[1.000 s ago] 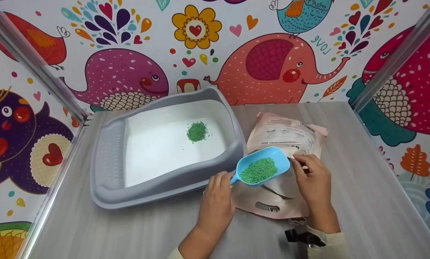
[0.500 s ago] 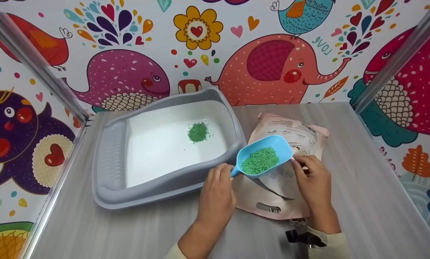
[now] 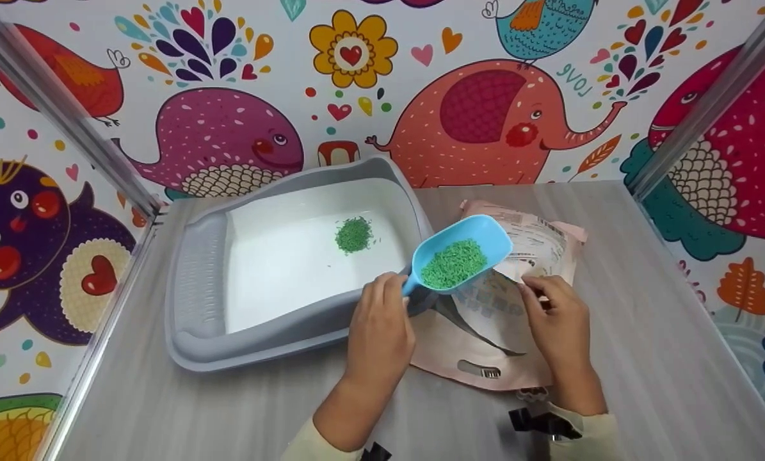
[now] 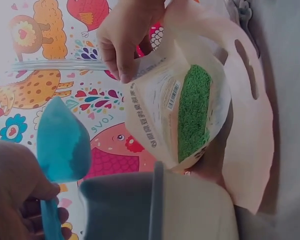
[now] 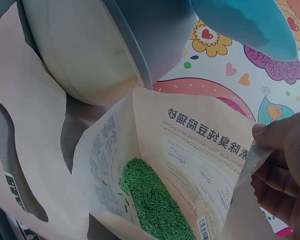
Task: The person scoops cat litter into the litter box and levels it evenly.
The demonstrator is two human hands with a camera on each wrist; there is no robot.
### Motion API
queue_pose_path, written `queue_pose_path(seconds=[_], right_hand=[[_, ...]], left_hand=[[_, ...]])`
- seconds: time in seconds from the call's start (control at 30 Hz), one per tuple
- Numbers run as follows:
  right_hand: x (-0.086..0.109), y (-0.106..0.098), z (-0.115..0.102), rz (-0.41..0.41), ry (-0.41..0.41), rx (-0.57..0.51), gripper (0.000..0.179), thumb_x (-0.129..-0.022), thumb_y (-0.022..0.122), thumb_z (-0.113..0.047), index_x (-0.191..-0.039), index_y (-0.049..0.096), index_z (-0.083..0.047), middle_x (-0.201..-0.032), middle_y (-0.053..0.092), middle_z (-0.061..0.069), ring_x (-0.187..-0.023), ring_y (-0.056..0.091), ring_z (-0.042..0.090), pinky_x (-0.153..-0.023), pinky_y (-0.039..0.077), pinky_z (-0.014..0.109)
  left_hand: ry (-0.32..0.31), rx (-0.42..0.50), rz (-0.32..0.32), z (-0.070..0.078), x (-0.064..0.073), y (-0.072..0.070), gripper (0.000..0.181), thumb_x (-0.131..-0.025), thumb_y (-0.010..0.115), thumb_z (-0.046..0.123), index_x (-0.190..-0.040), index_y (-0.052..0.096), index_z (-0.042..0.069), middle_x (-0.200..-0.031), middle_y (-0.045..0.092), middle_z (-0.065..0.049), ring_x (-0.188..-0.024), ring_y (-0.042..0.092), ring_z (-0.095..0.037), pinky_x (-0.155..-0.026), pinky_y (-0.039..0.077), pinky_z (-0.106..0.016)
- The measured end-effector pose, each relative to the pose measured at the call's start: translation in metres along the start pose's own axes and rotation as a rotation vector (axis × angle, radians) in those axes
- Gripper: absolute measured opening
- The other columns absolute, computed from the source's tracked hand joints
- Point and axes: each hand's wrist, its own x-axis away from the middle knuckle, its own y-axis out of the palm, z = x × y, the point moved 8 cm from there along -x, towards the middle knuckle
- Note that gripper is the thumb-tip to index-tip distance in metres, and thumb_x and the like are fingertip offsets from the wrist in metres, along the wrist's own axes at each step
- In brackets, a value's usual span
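My left hand [image 3: 381, 326] grips the handle of a light blue scoop [image 3: 499, 234], which carries a heap of green pellet litter [image 3: 454, 264]. The scoop is raised above the bag and close to the right wall of a grey litter box [image 3: 260, 349]. With thumb and fingers my right hand [image 3: 558, 314] pinches the torn edge of a pale pink cat litter bag [image 3: 478, 378]. In the right wrist view the mouth of this bag gapes, and green pellets [image 5: 155, 205] lie inside. A small pile of the same pellets [image 3: 354, 235] sits on the white floor of the box.
The litter box takes up the left and middle of the grey wood-look table [image 3: 228, 416], its low ridged step at the left. Cartoon-printed walls [image 3: 356, 96] close off the back and sides, with metal rails [image 3: 708, 102] at the corners.
My left hand has lifted the loaded scoop up and away from the bag, lately shifting it left toward the box. The right hand keeps its pinch on the bag's edge.
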Motion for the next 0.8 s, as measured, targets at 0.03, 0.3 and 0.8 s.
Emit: queue_pose_path(seconds=[0.03, 0.3, 0.8], right_hand=[[0.000, 0.000, 0.000, 0.002, -0.002, -0.001, 0.015, -0.086, 0.079, 0.003, -0.100, 0.080, -0.003, -0.093, 0.075, 0.008, -0.077, 0.062, 0.001, -0.069, 0.042, -0.001], [0.000, 0.000, 0.001, 0.007, -0.011, -0.034, 0.015, -0.086, 0.078, 0.006, -0.099, 0.079, -0.001, -0.091, 0.074, 0.009, -0.082, 0.054, -0.014, -0.070, 0.043, -0.001], [0.000, 0.000, 0.000, -0.003, 0.000, -0.012, 0.015, -0.086, 0.079, 0.004, -0.098, 0.080, -0.004, -0.092, 0.075, 0.006, -0.077, 0.060, -0.004, -0.068, 0.043, -0.001]], left_hand=[[-0.007, 0.003, 0.000, -0.001, -0.002, -0.001, 0.030, -0.088, 0.073, -0.004, -0.116, 0.064, 0.002, -0.116, 0.066, -0.012, -0.106, 0.064, -0.027, -0.092, 0.057, -0.039], [-0.039, 0.021, 0.028, -0.009, -0.014, -0.006, 0.031, -0.090, 0.071, -0.005, -0.118, 0.063, 0.002, -0.119, 0.066, -0.013, -0.107, 0.064, -0.028, -0.094, 0.057, -0.041], [-0.082, 0.019, 0.041, -0.028, -0.025, -0.014, 0.029, -0.091, 0.069, -0.007, -0.118, 0.062, 0.000, -0.120, 0.065, -0.015, -0.109, 0.063, -0.032, -0.096, 0.056, -0.044]])
